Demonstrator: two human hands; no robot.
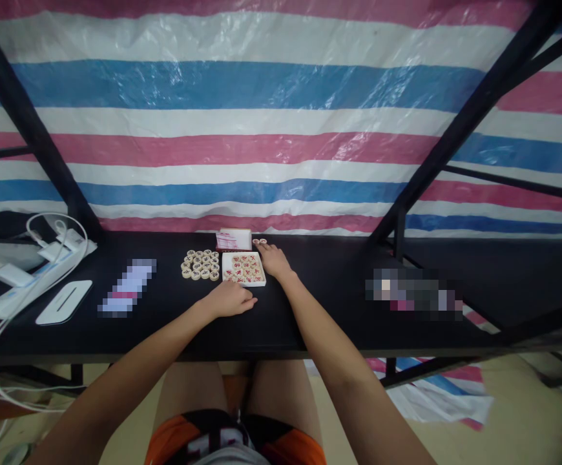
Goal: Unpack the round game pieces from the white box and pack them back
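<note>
Beside the near edge of a white open box (264, 283), my left hand (230, 299) rests on the black tabletop. Its fingers are loosely bent and partly hidden, with the thumb apart and pointing right. Red-marked round Chinese chess pieces (246, 265) lie in rows inside the box. My right hand (276, 259) is at the box's right side, its fingers stretched forward to two loose chess pieces (260, 241) behind the box. The fingertips are at these pieces; no grip on them shows. Left of the box, dark-marked chess pieces (201, 265) form a flat group.
Behind the box is a white-and-red lid or carton (234, 239). A white power strip (31, 281) with cables, a white flat device (64, 302) and a blurred item (128, 289) lie left. Another blurred item (414, 294) lies right. Black frame bars (400, 219) and a striped sheet (242, 148) surround the desk.
</note>
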